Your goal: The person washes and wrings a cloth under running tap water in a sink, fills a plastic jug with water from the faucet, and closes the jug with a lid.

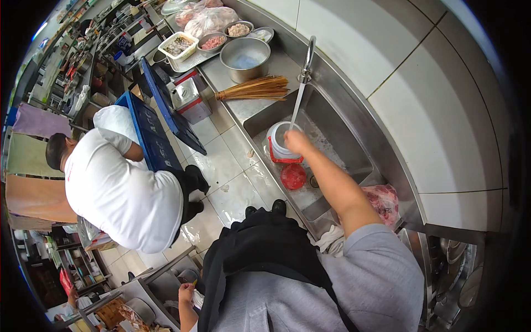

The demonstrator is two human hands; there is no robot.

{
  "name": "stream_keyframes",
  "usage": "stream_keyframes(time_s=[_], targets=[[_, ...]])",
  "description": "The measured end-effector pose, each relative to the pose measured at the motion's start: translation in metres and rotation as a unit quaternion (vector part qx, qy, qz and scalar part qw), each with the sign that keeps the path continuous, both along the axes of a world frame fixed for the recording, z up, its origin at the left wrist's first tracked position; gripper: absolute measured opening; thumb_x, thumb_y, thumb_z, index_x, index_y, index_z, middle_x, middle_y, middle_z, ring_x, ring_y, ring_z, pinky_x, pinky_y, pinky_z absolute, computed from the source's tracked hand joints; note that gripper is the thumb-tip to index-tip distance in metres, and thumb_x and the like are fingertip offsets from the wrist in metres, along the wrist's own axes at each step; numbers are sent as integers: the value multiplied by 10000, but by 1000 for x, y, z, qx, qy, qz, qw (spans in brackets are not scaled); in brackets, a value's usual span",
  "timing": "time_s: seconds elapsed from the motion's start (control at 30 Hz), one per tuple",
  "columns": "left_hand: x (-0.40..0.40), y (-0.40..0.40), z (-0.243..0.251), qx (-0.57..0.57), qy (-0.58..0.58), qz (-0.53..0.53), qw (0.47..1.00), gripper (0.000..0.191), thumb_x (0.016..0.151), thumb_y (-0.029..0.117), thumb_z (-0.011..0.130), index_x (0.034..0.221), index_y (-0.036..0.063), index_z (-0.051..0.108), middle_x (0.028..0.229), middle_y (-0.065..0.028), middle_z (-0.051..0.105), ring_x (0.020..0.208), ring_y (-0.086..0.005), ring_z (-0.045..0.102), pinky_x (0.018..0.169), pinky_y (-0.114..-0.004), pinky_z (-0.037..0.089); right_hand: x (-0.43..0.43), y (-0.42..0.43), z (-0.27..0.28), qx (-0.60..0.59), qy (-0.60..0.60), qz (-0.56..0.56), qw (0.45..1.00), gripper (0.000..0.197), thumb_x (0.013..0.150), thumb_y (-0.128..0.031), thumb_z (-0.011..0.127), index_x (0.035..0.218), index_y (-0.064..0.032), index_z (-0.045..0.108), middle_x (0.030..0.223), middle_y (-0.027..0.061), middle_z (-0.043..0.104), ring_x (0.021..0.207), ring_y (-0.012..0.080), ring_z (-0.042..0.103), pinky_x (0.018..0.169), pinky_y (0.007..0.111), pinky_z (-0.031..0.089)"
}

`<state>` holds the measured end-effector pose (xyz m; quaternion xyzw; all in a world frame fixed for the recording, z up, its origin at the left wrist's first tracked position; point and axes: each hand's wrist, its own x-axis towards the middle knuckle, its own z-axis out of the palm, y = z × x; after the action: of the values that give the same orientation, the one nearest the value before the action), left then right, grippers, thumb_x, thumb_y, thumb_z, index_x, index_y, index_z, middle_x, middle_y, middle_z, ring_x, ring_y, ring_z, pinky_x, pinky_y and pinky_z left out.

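Note:
A white plastic jar with a red handle stands in the steel sink. Water runs from the faucet into its mouth. My right hand is curled at the jar's right rim, and the fingertips are hidden. Close to the jar a round red lid lies on the wet sink floor. Down at my left side, my left hand is closed around a white cloth; a small yellow bit shows at its fingers.
A bamboo brush and a steel basin rest left of the faucet. Beyond are bowls of meat. Bagged meat sits at the sink's near end. A co-worker bends over a blue cooler on the left. The floor tiles are wet.

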<state>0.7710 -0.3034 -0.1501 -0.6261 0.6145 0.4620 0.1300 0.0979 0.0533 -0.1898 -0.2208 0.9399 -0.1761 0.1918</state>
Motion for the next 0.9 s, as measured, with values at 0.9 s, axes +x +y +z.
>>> stream_keyframes(time_s=[0.9], targets=[[-9,-18,-32,11,64,-37,997,57,829,42,618,882,40,601,792,-23,622,710,-123,558,682,-274,454,45,-1,-5,52,-9,76,996,323,874,-233,604,1143,-56,584,1040,183,684,1055,356,624,1072,586,281]])
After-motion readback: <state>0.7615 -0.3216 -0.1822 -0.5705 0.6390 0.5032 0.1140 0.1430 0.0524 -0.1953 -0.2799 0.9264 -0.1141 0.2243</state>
